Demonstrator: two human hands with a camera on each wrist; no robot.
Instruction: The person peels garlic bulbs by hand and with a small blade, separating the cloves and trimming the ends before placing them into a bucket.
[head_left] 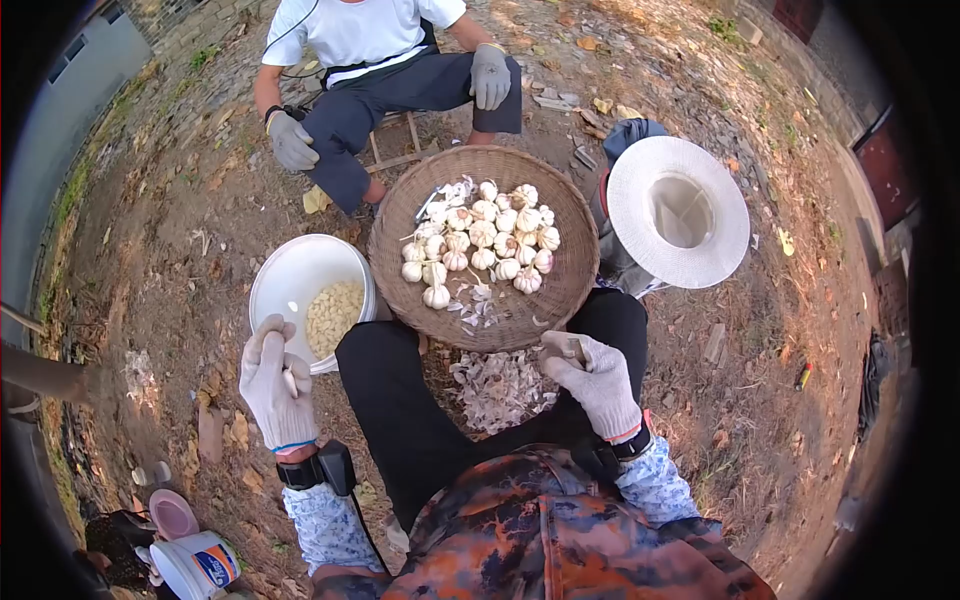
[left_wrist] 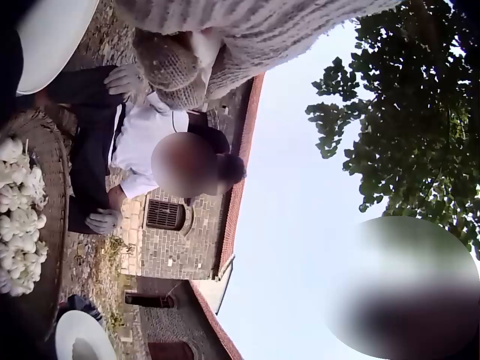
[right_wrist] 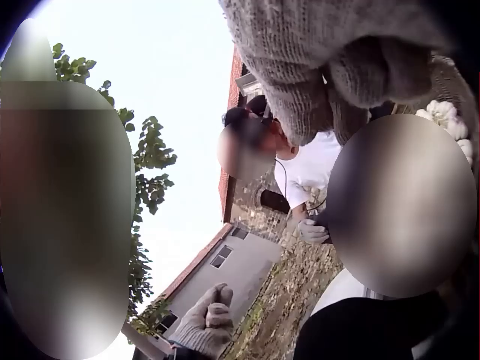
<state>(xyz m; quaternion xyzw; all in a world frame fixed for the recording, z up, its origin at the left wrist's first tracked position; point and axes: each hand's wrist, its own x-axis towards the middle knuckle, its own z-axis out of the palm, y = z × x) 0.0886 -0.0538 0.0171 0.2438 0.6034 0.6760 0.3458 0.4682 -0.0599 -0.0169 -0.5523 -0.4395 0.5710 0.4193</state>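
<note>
A round woven basket (head_left: pixel 390 215) holds several whole garlic bulbs (head_left: pixel 482 234) and loose skins. Left of it stands a white bucket (head_left: pixel 275 285) with peeled cloves (head_left: pixel 334 315) inside. My gloved left hand (head_left: pixel 278 392), just below the bucket, pinches a small pale piece that looks like garlic (left_wrist: pixel 204 51) between thumb and fingers. My gloved right hand (head_left: pixel 598 382) is near the basket's lower right edge, its fingers curled in. A small dark patch shows at its fingertips; whether that is an object I cannot tell. In the right wrist view the curled fingers (right_wrist: pixel 360 75) hide the palm.
Garlic skins (head_left: pixel 500 388) lie on the ground between my knees. A pale hat (head_left: pixel 625 220) rests right of the basket. Across from me sits a person in a white shirt (head_left: pixel 360 35) with gloved hands on the knees. A pink bowl (head_left: pixel 173 514) and a labelled bucket (head_left: pixel 190 568) are at lower left.
</note>
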